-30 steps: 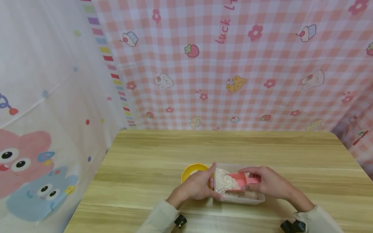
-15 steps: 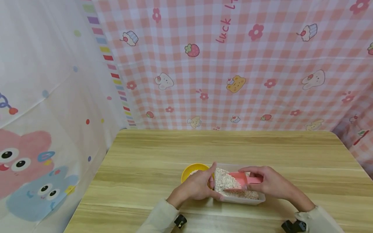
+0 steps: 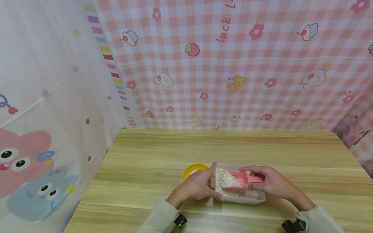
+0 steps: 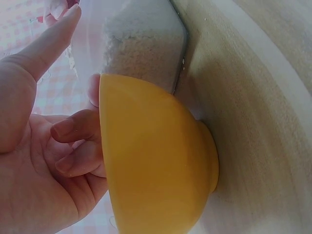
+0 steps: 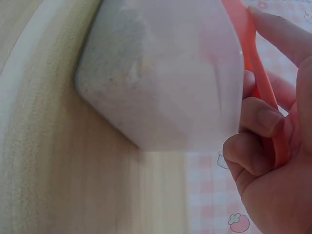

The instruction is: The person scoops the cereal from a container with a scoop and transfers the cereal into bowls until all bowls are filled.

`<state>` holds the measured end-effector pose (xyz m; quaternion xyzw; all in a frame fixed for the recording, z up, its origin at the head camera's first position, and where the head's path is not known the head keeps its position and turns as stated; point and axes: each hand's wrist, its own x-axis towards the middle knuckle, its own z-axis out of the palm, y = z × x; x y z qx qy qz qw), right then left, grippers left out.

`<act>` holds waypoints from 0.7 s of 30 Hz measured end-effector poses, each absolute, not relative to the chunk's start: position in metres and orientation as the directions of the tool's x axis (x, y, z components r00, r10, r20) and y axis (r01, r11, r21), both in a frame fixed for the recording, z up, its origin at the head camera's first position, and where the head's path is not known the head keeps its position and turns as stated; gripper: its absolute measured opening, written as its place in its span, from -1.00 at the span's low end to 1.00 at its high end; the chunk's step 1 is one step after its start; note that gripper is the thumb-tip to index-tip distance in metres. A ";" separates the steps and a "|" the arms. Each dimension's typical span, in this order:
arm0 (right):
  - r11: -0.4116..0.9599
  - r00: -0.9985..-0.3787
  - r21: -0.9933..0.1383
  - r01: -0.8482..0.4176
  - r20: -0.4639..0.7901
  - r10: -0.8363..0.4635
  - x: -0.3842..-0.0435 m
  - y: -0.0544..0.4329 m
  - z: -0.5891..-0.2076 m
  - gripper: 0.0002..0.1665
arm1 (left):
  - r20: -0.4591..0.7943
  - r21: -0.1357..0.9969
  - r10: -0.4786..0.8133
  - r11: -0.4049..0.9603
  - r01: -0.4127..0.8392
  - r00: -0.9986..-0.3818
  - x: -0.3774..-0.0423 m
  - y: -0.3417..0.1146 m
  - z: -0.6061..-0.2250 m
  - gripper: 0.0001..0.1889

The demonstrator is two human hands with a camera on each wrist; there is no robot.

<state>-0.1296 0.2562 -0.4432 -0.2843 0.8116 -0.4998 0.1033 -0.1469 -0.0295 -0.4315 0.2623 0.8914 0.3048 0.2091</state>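
In the head view my right hand [image 3: 269, 182] grips the handle of a pink scoop [image 3: 240, 179] loaded with pale flakes that look like oats [image 3: 225, 178]. The scoop lies low over a translucent white plastic container [image 3: 244, 201], itself partly filled with flakes. At the container's left end, my left hand [image 3: 198, 185] holds its edge; some fingertips are hidden from above. Just behind that hand stands a yellow bowl [image 3: 186, 171] with flakes inside. The left wrist view shows curled fingers [image 4: 80, 158] beside the bowl's rim. Fingers wrap the scoop's handle [image 5: 270, 107] in the right wrist view.
A wood-grain table [image 3: 151, 152] carries everything. Behind it hangs a pink checked cloth [image 3: 186, 71], and a white printed cloth [image 3: 67, 106] hangs at the left. Dark wrist mounts [image 3: 180, 221] sit by both sleeves.
The right hand has raised the scoop slightly and drawn it a little to the right, with a heap of flakes now showing in it. The left hand, bowl and container stay in place.
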 end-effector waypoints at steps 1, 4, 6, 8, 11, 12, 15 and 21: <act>0.328 -0.815 -0.875 -0.355 0.118 -0.568 -0.130 0.257 -0.444 -0.49 | -0.213 0.653 0.595 0.676 0.340 -0.775 -0.147 -0.029 -0.432 0.22; 0.302 -0.809 -0.889 -0.345 0.119 -0.576 -0.130 0.258 -0.445 -0.49 | -0.213 0.655 0.594 0.676 0.337 -0.776 -0.147 -0.030 -0.432 0.22; 0.297 -0.810 -0.894 -0.336 0.113 -0.576 -0.130 0.258 -0.446 -0.49 | -0.212 0.655 0.594 0.676 0.338 -0.776 -0.147 -0.030 -0.432 0.22; 0.294 -0.811 -0.899 -0.324 0.103 -0.576 -0.130 0.259 -0.446 -0.48 | -0.210 0.655 0.594 0.675 0.340 -0.776 -0.147 -0.030 -0.432 0.22; 0.295 -0.814 -0.905 -0.307 0.089 -0.574 -0.130 0.259 -0.447 -0.48 | -0.210 0.655 0.595 0.675 0.340 -0.776 -0.147 -0.030 -0.431 0.22; 0.294 -0.815 -0.906 -0.303 0.086 -0.573 -0.130 0.259 -0.447 -0.47 | -0.210 0.656 0.595 0.674 0.340 -0.776 -0.147 -0.029 -0.431 0.22; 0.292 -0.815 -0.910 -0.295 0.080 -0.573 -0.130 0.259 -0.447 -0.47 | -0.214 0.657 0.594 0.675 0.336 -0.775 -0.147 -0.029 -0.431 0.22; 0.295 -0.817 -0.907 -0.300 0.084 -0.571 -0.130 0.258 -0.448 -0.47 | -0.218 0.656 0.595 0.676 0.335 -0.773 -0.147 -0.029 -0.431 0.23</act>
